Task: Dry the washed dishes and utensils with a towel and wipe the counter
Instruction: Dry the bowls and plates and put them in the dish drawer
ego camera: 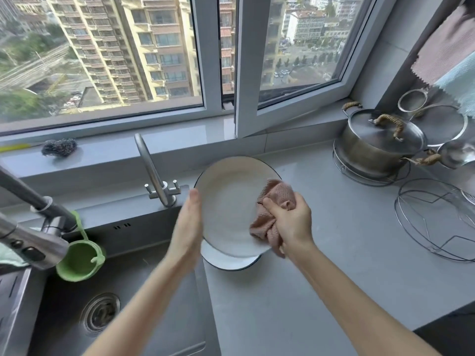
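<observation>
Beside the sink (144, 304): a white plate (228, 201) is held tilted above the counter (334, 253), over a second plate (231, 262) lying flat there.
Left hand (189, 222): fingers straight, palm pressed to the white plate's left rim to steady it.
Right hand (290, 222): curled round a bunched pink towel (277, 194), which is pressed on the plate's right face.
Step in hand: drying the white plate's face, judged mid-wipe.
Next move: likely a sweep of the towel across the bare left part, then the back. The left palm must brace firmly, since a wet rim may slip.
Left to do: second plate, counter wipe.
</observation>
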Available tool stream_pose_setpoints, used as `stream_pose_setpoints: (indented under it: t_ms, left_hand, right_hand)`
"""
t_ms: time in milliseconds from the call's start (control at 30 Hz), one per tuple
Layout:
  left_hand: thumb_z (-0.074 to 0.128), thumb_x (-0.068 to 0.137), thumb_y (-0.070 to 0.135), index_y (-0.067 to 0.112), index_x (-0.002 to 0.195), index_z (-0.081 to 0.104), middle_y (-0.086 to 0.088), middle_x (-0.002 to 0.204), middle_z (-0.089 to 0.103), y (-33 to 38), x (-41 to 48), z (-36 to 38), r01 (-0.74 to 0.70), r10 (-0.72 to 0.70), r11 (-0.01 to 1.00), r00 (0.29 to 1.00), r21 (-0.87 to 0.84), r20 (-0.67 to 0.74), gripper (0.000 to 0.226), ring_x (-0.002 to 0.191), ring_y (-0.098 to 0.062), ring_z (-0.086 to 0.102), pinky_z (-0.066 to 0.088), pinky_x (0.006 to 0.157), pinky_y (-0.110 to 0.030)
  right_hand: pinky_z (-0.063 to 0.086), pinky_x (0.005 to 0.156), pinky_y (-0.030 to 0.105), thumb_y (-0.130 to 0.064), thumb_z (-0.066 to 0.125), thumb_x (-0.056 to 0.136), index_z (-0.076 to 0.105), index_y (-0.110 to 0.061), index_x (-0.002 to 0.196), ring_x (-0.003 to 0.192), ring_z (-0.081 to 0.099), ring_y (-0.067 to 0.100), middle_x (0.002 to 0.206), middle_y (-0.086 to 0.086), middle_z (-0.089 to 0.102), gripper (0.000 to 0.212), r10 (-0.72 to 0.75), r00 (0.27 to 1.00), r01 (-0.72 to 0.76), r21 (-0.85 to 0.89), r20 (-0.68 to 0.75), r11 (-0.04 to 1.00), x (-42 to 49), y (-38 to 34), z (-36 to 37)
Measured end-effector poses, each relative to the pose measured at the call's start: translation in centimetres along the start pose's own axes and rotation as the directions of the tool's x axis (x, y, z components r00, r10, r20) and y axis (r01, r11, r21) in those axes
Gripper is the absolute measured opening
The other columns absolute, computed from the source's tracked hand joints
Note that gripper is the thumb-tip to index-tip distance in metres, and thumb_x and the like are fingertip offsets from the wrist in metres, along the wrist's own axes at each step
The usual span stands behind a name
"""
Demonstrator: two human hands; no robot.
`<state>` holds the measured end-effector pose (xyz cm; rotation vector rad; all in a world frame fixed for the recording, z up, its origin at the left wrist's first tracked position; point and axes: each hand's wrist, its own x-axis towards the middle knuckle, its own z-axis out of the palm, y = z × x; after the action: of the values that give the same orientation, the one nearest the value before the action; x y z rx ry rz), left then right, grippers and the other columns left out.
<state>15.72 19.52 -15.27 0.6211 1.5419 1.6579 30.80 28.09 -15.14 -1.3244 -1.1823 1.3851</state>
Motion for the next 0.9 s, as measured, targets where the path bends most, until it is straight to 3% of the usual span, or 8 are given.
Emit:
stream_pose_setpoints:
  t_ms: [100,167,267,400,533,700,800,900]
  left_hand:
    - [0.037,0.093,0.044,0.029,0.111,0.063,0.002,0.113,0.068,3.2,1.9,-1.6,-0.006,-0.068,0.979,0.931,0.202,0.358,0.035,0.104,-0.012,0.063,0.049,0.092,-0.032]
    - [0.038,0.096,0.036,0.032,0.097,0.065,0.01,0.098,0.069,3.9,1.8,-0.7,-0.24,-0.059,0.861,0.828,0.448,0.558,0.027,0.09,0.0,0.061,0.046,0.087,-0.022]
    - [0.042,0.094,0.046,0.037,0.072,0.06,0.018,0.067,0.062,2.6,1.2,0.1,-0.398,0.098,0.702,0.876,0.591,0.473,0.03,0.066,0.004,0.053,0.041,0.068,-0.02]
    - [0.043,0.095,0.042,0.008,0.062,0.052,0.012,0.043,0.03,1.2,-0.2,0.4,-0.331,0.226,0.775,0.941,0.539,0.254,0.048,0.044,-0.005,0.028,0.02,0.046,-0.02]
    - [0.042,0.093,0.047,0.008,0.071,0.047,-0.001,0.058,0.028,0.6,-0.4,0.6,-0.045,0.09,0.955,0.986,0.292,-0.14,0.045,0.049,-0.008,0.021,0.016,0.045,-0.023]
    - [0.043,0.092,0.055,0.009,0.07,0.052,-0.003,0.064,0.039,-1.3,0.2,2.7,0.198,-0.235,0.972,0.823,-0.127,-0.517,0.052,0.057,-0.016,0.034,0.03,0.051,-0.028]
    - [0.035,0.092,0.061,0.007,0.114,0.061,-0.002,0.109,0.064,-3.4,-1.0,4.6,0.173,-0.305,0.947,0.752,-0.271,-0.584,0.063,0.099,-0.02,0.059,0.047,0.094,-0.033]
    - [0.026,0.096,0.057,0.02,0.129,0.053,0.004,0.124,0.061,-4.0,-1.5,2.9,0.178,-0.225,0.971,0.909,-0.161,-0.351,0.057,0.115,-0.016,0.057,0.043,0.102,-0.038]
  right_hand:
    - [0.048,0.075,0.019,-0.006,0.081,0.07,0.063,-0.031,0.086,0.076,0.062,0.007,0.082,-0.008,0.067,0.035,-0.222,0.851,0.394,-0.299,0.476,0.869,0.6,-3.2,-1.6]
    - [0.046,0.069,0.023,-0.011,0.08,0.072,0.063,-0.028,0.083,0.068,0.057,0.007,0.073,-0.008,0.064,0.026,-0.188,0.695,0.584,-0.392,0.694,0.71,0.4,-4.7,-1.1]
    - [0.05,0.07,0.033,-0.02,0.08,0.073,0.066,-0.02,0.091,0.069,0.059,0.014,0.073,-0.003,0.066,0.022,-0.181,0.651,0.649,-0.418,0.737,0.635,0.3,-5.0,-0.4]
    - [0.05,0.076,0.024,-0.029,0.084,0.066,0.067,-0.031,0.097,0.08,0.064,0.008,0.084,-0.011,0.071,0.036,-0.251,0.748,0.578,-0.416,0.615,0.702,0.6,-4.7,-0.6]
    - [0.047,0.072,0.016,-0.027,0.085,0.065,0.065,-0.023,0.095,0.078,0.062,0.004,0.082,-0.011,0.068,0.036,-0.209,0.936,0.319,-0.432,0.284,0.843,0.9,-3.1,-1.1]
    - [0.054,0.078,0.04,-0.019,0.082,0.069,0.053,-0.02,0.082,0.075,0.059,0.021,0.076,-0.003,0.059,0.032,0.085,0.987,-0.097,-0.082,-0.14,0.992,-2.4,1.9,1.8]
    - [0.054,0.086,0.044,-0.014,0.08,0.071,0.055,-0.018,0.091,0.084,0.065,0.025,0.088,0.003,0.065,0.032,0.224,0.949,-0.208,0.091,-0.224,0.974,-3.1,3.5,3.1]
    - [0.054,0.083,0.049,-0.008,0.079,0.071,0.052,-0.019,0.078,0.076,0.062,0.025,0.079,0.003,0.06,0.03,0.187,0.966,-0.19,0.0,-0.177,0.982,-1.6,3.3,1.3]
